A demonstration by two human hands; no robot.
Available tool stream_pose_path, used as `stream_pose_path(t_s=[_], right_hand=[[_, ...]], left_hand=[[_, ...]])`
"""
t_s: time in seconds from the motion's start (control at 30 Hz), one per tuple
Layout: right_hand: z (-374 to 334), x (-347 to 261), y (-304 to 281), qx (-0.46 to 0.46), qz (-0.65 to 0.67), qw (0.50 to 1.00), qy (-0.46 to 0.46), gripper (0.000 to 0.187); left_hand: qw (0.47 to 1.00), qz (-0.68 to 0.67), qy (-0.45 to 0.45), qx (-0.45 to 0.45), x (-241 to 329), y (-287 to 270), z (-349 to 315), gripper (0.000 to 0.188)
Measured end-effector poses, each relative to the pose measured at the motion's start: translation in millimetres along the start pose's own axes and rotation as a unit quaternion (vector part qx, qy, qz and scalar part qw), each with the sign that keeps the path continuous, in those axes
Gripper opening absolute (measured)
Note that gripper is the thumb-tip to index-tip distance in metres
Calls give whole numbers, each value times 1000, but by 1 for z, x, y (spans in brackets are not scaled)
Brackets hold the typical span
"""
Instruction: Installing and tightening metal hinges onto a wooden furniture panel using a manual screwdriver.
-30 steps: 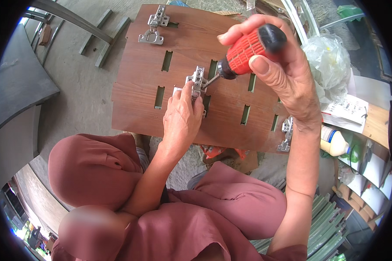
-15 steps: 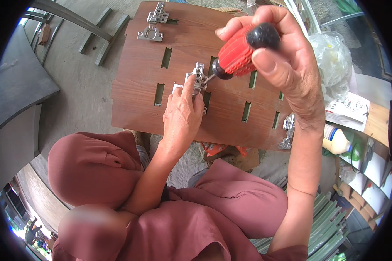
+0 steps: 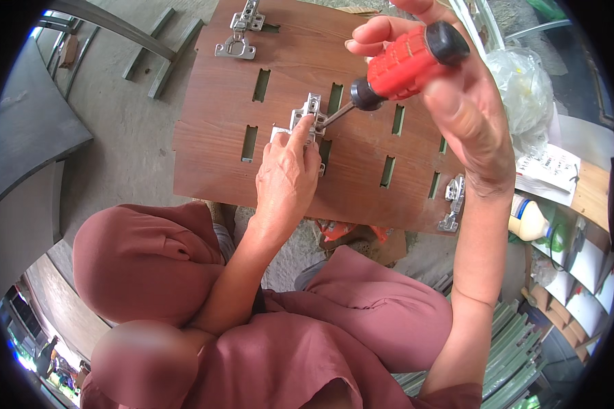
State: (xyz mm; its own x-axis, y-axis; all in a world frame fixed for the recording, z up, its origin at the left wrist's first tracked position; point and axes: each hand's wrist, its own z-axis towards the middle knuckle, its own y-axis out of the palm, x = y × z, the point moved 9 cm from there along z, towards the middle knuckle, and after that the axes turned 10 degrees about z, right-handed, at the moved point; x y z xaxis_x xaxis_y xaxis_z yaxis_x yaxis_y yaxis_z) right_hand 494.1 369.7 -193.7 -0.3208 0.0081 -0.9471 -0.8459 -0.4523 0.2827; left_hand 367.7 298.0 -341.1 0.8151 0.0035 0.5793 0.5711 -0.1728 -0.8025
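Hinge lies partly beneath the left fingers.

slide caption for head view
Left hand on a metal hinge atop a slotted brown panel, right hand loosely holding a red screwdriver, tip at the hinge.

At one o'clock, the screwdriver is red with a black butt and collar. Toward twelve, the wooden panel is reddish-brown, dark-grained; its concealed hinges are silver. Three o'clock: cream bottle, blue-capped. Six: plain dusty-rose clothing.
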Motion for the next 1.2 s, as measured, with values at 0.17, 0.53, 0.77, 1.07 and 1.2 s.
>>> stream_pose_path(t_s=[0.17, 0.53, 0.77, 1.07, 1.2], right_hand=[[0, -3, 2, -75, -99, 992, 8, 68], [1, -9, 7, -49, -208, 976, -25, 60], [1, 5, 4, 127, -17, 991, 49, 66], [-2, 11, -4, -14, -87, 994, 62, 63], [-6, 5, 3, -150, -147, 977, -40, 63]], left_hand=[[1000, -2, -15, -7, 0, 2, 0, 43], [1000, 7, 10, 21, 2, -3, -1, 43], [1000, 5, 6, 22, -2, -2, -1, 41], [999, -37, -29, -28, -2, 1, 1, 43], [1000, -10, 1, -3, 3, -2, 1, 41]])
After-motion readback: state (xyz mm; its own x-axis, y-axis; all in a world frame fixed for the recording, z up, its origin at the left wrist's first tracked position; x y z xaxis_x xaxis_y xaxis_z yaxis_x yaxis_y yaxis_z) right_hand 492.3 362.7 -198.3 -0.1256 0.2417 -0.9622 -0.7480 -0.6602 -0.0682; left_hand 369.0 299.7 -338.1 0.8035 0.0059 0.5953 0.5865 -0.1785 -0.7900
